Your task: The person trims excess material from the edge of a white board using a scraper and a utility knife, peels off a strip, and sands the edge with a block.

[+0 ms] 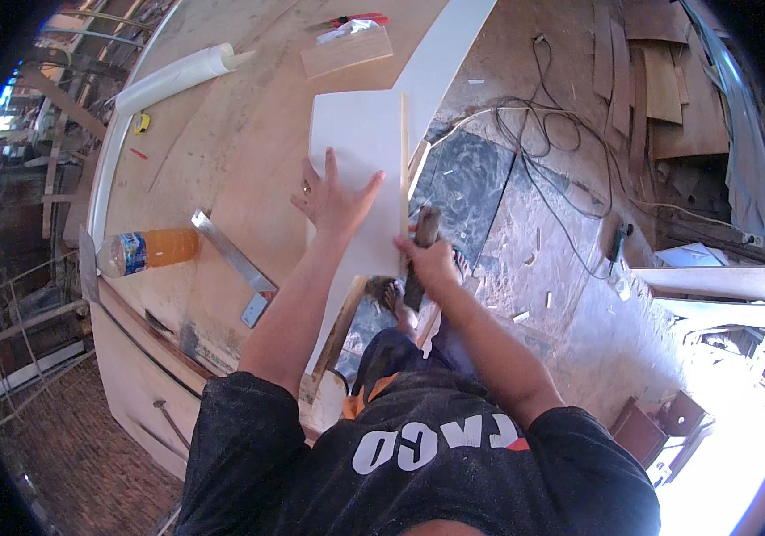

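Note:
My left hand [336,198] lies with fingers spread on a white board [356,121] on the workbench. A pale raw edge [404,134] runs along the board's right side. At that edge my right hand [432,263] is closed around a long, dark wooden block [426,228], which is held upright beside the board. Whether the block touches the edge is hard to tell. To the left of my left forearm lies a metal try square [231,255].
On the wooden bench top [248,143] are a plastic bottle of orange liquid [163,249], a yellow tape measure [141,123], a white roll [177,76], a wood offcut [347,54] and a red-handled tool [360,18]. A black cable [534,147] coils across the floor at right.

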Demonstrator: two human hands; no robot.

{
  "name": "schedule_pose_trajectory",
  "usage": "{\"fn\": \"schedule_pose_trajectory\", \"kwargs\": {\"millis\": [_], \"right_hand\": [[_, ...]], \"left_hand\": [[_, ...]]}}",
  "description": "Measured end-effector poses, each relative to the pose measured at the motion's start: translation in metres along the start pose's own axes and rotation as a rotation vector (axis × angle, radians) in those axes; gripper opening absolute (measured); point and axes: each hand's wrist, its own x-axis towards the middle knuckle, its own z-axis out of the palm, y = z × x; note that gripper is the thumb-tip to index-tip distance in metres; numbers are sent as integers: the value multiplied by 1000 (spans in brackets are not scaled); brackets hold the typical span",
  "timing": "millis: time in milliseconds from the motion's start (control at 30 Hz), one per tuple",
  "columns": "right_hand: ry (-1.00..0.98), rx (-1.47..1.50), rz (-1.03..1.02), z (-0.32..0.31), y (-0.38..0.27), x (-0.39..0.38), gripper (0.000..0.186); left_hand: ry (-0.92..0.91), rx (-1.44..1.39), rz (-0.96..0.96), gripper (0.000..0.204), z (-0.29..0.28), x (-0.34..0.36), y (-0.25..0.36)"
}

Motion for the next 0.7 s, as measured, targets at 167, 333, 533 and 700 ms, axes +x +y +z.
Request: {"fn": "schedule_pose_trajectory", "kwargs": {"millis": [167, 333, 533, 700], "right_hand": [[-152, 435, 189, 31, 46, -49, 32], [-88, 431, 265, 2, 62, -34, 26], [68, 468, 209, -57, 40, 0, 22], [110, 431, -34, -59, -25, 40, 22]], "left_hand": [[-61, 103, 10, 130, -1, 2, 29], [-116, 223, 181, 135, 4, -7, 35], [-158, 261, 170, 129, 7, -5, 36], [-92, 244, 180, 124, 17, -3, 28]]}}
